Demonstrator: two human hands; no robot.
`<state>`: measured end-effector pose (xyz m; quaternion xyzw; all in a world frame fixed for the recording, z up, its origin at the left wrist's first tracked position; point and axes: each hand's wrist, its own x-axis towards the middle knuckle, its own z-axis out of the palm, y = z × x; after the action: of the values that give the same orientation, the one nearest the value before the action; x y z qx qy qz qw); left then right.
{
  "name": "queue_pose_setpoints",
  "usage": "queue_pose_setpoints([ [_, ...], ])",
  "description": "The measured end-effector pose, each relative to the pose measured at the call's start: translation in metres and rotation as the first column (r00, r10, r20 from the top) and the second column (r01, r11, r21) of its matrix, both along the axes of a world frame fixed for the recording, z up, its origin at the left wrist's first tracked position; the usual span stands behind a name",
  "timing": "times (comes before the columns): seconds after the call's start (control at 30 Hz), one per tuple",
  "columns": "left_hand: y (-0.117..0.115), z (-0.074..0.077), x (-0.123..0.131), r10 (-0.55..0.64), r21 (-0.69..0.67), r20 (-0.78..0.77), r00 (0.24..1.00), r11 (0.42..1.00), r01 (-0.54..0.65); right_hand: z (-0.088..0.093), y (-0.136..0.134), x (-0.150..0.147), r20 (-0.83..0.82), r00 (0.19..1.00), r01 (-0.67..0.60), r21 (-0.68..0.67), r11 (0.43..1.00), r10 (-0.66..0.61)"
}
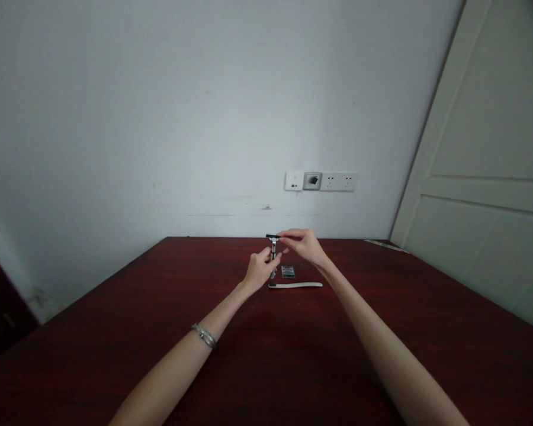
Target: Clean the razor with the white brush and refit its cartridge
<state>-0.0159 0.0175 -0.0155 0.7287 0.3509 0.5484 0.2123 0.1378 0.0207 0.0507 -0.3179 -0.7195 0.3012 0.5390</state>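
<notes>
- Two bare arms reach in from the bottom. A shiny silver bracelet (204, 335) goes around the left arm.
- Under them is a big, dark red table (266, 367).
- A thin white stick (297, 286) lies sideways on the table, just below the hands. Its left end is dark, so it looks like a toothbrush.
- Just behind the stick sits a small, see-through box (288, 271). It has something dark in it, too small to make out.
- The left hand (258, 267) is grasping the handle of a razor (273, 251), with its fingers around it.
- The razor is between the two hands, to the left of the box. It points up like a letter T, with its wide black head on top. I cannot tell if its bottom end touches the table.
- The right hand (305, 244) pinches the right end of the black head with its fingertips.
- A thin strip (386, 245) lies at the table's far right edge.
- On the right is a pale door (479, 142).
- At the back is a white wall (160, 118) with a row of socket plates (339, 181).
</notes>
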Motion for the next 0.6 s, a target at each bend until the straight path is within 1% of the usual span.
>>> queue_pose_setpoints([
  [0.2, 0.0008, -0.0004, 0.0008, -0.012, -0.019, -0.001, 1.0, 1.0, 0.012, 0.0024, -0.0023, 0.0011, 0.05, 0.998, -0.03, 0.043, 0.999, 0.028],
  [0.6, 0.0023, -0.0011, -0.0021, -0.027, -0.013, -0.035, 0.999, 1.0, 0.027, 0.008, -0.0082, 0.0021, 0.107, 0.994, -0.038, 0.036, 0.999, 0.034],
])
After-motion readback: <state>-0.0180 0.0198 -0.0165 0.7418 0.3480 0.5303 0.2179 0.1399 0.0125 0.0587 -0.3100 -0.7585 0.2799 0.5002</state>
